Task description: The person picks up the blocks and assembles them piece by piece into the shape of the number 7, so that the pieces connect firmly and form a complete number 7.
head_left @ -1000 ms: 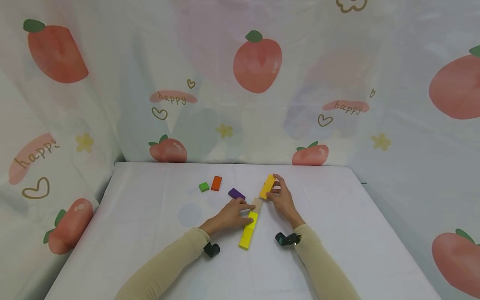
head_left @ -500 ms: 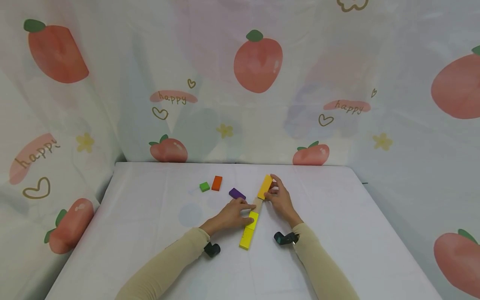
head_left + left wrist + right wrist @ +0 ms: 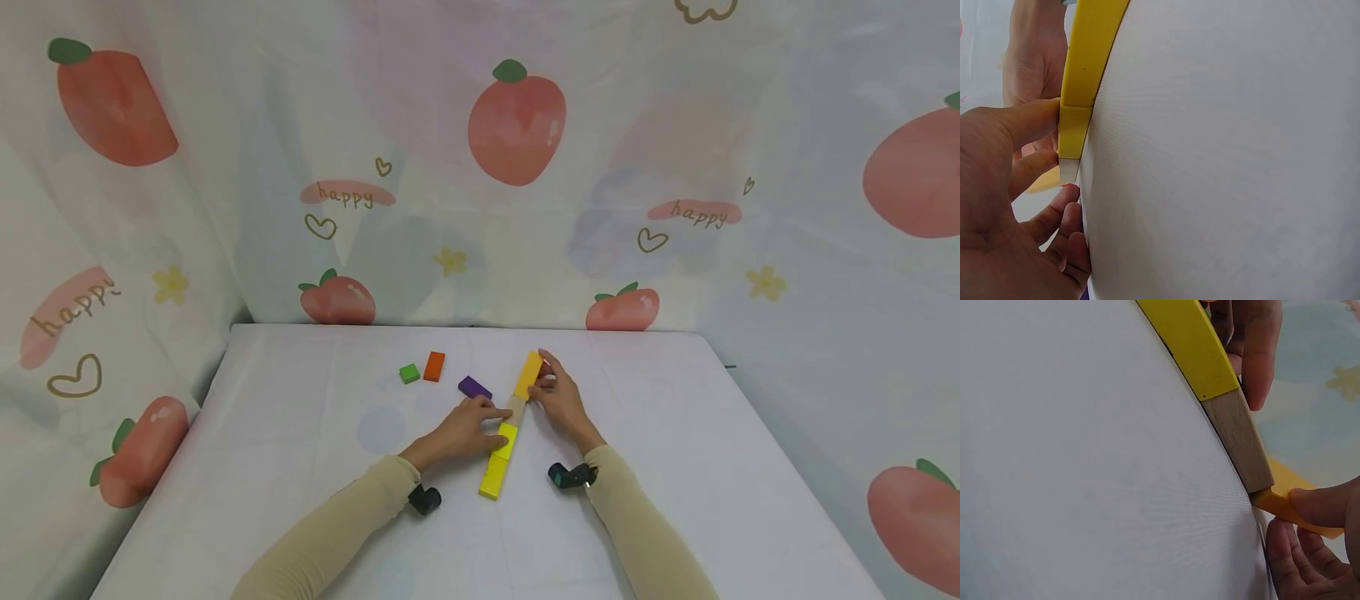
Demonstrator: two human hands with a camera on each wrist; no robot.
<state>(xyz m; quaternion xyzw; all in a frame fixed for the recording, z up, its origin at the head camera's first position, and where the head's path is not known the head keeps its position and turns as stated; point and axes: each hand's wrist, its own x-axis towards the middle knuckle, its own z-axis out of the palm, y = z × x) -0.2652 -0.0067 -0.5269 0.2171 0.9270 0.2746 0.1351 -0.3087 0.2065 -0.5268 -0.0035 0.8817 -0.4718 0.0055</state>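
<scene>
On the table, our right hand pinched the amber block; our left hand, unclenched, touched a yellow block.

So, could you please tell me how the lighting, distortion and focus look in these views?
Head view: soft, even light, faint shadows beside the sleeves, no harsh glare on the table; left wrist view: dimmer, the row of yellow blocks bowing, probably from lens distortion; right wrist view: also dim, the printed backdrop soft beyond the sharper wooden block.
</scene>
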